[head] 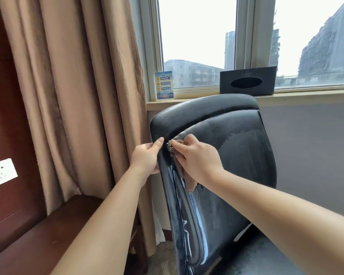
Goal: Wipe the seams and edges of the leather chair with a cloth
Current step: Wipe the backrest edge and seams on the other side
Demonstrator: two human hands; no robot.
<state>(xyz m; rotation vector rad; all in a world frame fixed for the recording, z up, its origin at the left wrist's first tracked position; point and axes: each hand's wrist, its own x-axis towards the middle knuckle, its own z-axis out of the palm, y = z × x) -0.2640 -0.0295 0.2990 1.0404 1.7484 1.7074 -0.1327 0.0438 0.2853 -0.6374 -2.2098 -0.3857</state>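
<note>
Where the padded side bolster meets the back panel, the black leather chair (232, 147) shows a deep curved seam, and the leather around it looks worn, streaked and glossy with damp, most of all down the left edge. The chair stands just below the windowsill (306, 97), near the tan curtain (77, 86). The left hand (147, 157) grips the outer edge of the backrest, thumb laid along the front of the bolster and fingers curled round behind it. The right hand (197, 157) pinches a brown cloth (172, 147) between curled fingers and presses its bunched end into the seam, just beside the left thumb; the rest of the cloth hangs below the palm against the back panel. On the sill stand a black tissue box (247, 81) and a small blue card (164, 85) with printed lines too small to read. A white wall socket (1, 173) sits on the dark wooden panel at the left.
</note>
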